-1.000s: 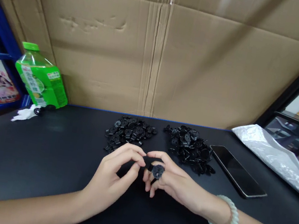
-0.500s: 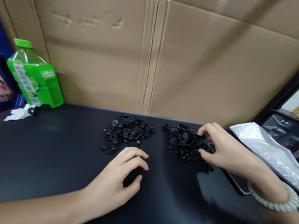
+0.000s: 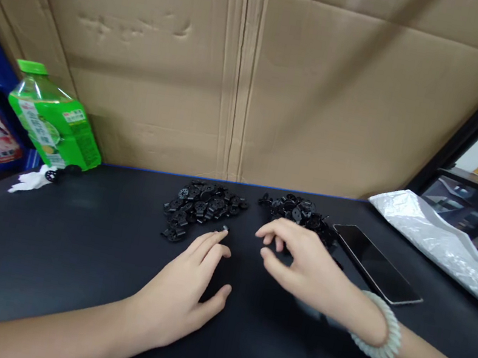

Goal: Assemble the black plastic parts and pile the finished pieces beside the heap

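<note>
Reaching toward the left pile of black parts (image 3: 201,206), the left hand (image 3: 182,292) is open, thumb well apart from the fingers, with nothing visible in its grip. Its foremost fingertips are at a small part (image 3: 225,229) beside the pile; contact cannot be confirmed. The right hand (image 3: 304,265) is partly open, fingers curled and thumb separated, and partly covers the right pile of black parts (image 3: 296,209). No held part is visible between its fingertips; the palm side is hidden. A pale coiled bracelet (image 3: 382,334) encircles the right wrist. Both piles lie near the rear edge of the black table (image 3: 80,262). A phone (image 3: 376,264) lies flat beside the right pile, with a silver bag (image 3: 440,242) farther right. A green bottle (image 3: 56,128) and white tissue (image 3: 33,180) occupy the left rear.
</note>
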Available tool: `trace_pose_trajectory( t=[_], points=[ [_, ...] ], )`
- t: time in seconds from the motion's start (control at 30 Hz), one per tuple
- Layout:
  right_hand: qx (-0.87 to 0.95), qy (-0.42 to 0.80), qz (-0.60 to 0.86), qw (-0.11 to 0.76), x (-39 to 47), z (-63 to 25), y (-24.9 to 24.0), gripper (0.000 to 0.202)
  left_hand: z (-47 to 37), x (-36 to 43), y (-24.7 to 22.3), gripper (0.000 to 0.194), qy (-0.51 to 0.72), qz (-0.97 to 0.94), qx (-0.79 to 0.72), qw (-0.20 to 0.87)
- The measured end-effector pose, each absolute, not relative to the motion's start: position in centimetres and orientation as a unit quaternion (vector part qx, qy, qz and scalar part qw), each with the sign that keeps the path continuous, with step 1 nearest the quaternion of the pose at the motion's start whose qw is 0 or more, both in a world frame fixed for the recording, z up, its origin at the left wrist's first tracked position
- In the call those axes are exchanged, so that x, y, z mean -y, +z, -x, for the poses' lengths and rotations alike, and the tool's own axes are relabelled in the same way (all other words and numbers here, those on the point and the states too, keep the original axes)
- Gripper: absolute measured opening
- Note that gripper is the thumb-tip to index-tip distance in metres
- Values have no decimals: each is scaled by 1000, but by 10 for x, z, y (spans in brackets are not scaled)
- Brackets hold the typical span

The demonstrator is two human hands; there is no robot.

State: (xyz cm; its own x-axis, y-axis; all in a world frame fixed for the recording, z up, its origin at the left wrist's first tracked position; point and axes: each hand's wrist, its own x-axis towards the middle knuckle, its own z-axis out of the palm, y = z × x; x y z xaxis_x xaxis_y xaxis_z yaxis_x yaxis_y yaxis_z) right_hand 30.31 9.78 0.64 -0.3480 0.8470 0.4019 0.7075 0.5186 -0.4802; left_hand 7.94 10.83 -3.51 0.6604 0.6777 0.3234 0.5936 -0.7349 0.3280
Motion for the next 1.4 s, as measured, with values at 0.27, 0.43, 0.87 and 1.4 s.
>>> trace_pose_trajectory(
  t=[0.27, 0.43, 0.87, 1.4],
  points=[
    [823, 193, 451, 286, -101, -286, -31, 29, -78, -113, -40, 28, 300, -886, -292, 201],
    [831, 194, 443, 274, -105, -286, -34, 15, -79, -114, -39, 26, 327, -863, -288, 254],
    [745, 280, 408, 447, -95, -276, -26, 9, -87, -105, -23, 15, 440, -684, -370, 449],
    [545, 763, 203, 282, -90, -271, -15, 42, -77, -97, -21, 24, 431, -832, -217, 272]
  ],
)
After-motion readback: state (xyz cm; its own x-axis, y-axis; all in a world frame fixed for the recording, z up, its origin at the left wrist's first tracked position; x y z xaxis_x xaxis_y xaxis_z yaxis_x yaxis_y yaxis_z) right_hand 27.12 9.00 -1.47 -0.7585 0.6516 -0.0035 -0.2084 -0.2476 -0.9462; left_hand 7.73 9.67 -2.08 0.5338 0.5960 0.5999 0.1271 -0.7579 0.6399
